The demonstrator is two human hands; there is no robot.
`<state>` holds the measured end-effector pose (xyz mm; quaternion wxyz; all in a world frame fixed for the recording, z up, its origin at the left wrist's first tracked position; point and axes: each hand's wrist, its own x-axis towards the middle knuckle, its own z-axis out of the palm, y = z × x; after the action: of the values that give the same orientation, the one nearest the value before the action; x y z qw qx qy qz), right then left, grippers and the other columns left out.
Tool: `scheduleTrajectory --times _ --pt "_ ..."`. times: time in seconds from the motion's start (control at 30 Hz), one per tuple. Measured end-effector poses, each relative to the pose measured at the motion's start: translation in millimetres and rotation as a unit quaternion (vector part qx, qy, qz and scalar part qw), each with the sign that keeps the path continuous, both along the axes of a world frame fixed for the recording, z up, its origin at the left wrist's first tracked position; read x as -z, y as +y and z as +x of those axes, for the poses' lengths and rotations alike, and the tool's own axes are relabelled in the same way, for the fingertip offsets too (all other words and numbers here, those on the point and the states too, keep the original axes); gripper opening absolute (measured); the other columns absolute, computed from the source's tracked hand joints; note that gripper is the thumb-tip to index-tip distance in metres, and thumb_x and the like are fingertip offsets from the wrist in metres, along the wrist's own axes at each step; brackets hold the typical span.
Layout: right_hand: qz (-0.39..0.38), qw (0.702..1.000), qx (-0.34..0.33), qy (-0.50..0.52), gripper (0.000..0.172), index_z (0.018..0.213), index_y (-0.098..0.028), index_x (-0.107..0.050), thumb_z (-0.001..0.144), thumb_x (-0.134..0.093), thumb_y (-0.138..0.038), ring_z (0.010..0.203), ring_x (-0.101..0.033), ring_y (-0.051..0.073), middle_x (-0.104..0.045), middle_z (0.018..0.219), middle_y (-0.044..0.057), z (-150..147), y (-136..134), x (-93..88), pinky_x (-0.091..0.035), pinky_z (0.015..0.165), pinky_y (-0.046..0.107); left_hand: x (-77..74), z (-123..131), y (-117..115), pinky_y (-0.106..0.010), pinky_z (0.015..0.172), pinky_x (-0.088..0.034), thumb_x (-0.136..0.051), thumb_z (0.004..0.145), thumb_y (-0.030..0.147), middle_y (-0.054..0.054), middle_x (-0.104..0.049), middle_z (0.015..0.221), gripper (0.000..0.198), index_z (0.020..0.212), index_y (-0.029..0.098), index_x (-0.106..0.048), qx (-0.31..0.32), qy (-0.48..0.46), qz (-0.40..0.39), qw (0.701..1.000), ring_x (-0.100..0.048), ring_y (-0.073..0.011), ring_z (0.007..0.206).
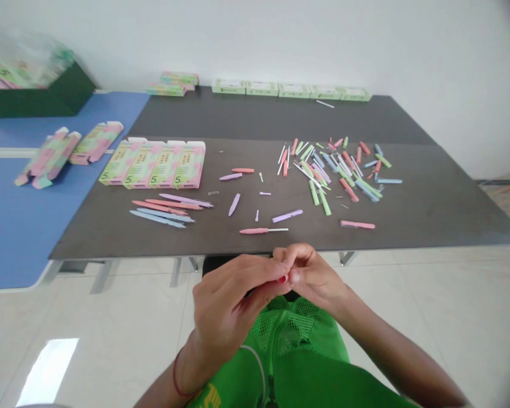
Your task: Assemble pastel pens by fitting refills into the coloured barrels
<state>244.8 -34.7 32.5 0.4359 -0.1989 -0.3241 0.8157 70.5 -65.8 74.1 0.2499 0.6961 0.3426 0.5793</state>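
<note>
Small red piece [283,279] at hands' meeting point, mostly hidden, pinched between left hand [233,306] and right hand [309,277], fingertips pressed together, no gap showing. Slack pinch or slippery surface could drop piece to floor [408,317]. Loose pen pieces [348,190] at 12 o'clock on table [429,209]; flat cartons [153,164] at 11 o'clock.

My left hand [233,309] and right hand [310,280] hide most of a small red piece [283,279]. At upper left, the frame edge cuts a dark green box [38,96], and the tiny grey piece [213,193] near the middle is too small to tell.
</note>
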Motion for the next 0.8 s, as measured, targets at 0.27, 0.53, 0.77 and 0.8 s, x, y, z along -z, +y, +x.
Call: scheduleTrajectory --times 0.27,0.53,0.77,0.8 --pt "-0.125 0.992 0.003 0.036 0.033 0.086 -0.021 -0.075 0.066 -0.097 -0.034 0.070 -0.063 0.009 -0.070 0.084 -0.003 -15.3 -9.4 6.6 -0.053 0.068 0.021 2.1 -0.5 -1.6 -0.034 0.080 -0.068 -0.082 0.081 0.002 -0.003 -0.081 0.099 0.036 0.112 0.017 -0.074 -0.007 -0.024 0.034 0.999 -0.077 -0.0182 0.091" --pt "-0.123 0.992 0.026 0.004 0.034 0.087 -0.019 -0.074 0.073 -0.093 -0.044 0.074 -0.061 0.011 -0.069 0.085 0.000 -21.1 -8.0 6.8 -0.053 0.071 0.023 3.3 -6.2 -3.7 -0.031 0.077 -0.068 -0.085 0.075 -0.003 -0.003 -0.081 0.097 0.040 0.108 0.016 -0.074 -0.038 -0.020 0.012 0.999 -0.078 -0.0183 0.087" --pt "-0.130 0.991 0.030 0.006 0.027 0.088 -0.020 -0.075 0.077 -0.091 -0.039 0.073 -0.063 0.011 -0.071 0.085 0.000 -20.7 -7.9 7.1 -0.053 0.070 0.022 2.3 -6.6 -3.0 -0.030 0.074 -0.068 -0.085 0.079 0.005 -0.001 -0.082 0.096 0.034 0.107 0.022 -0.074 -0.055 -0.009 0.000 0.998 -0.079 -0.0182 0.086" --pt "-0.132 0.991 0.029 0.009 0.027 0.088 -0.020 -0.075 0.077 -0.091 -0.038 0.073 -0.063 0.011 -0.072 0.084 0.000 -20.7 -7.9 6.8 -0.053 0.070 0.022 2.0 -6.6 -2.4 -0.030 0.074 -0.068 -0.085 0.080 0.006 -0.001 -0.082 0.096 0.034 0.107 0.022 -0.074 -0.052 -0.005 0.003 0.999 -0.079 -0.0179 0.086"
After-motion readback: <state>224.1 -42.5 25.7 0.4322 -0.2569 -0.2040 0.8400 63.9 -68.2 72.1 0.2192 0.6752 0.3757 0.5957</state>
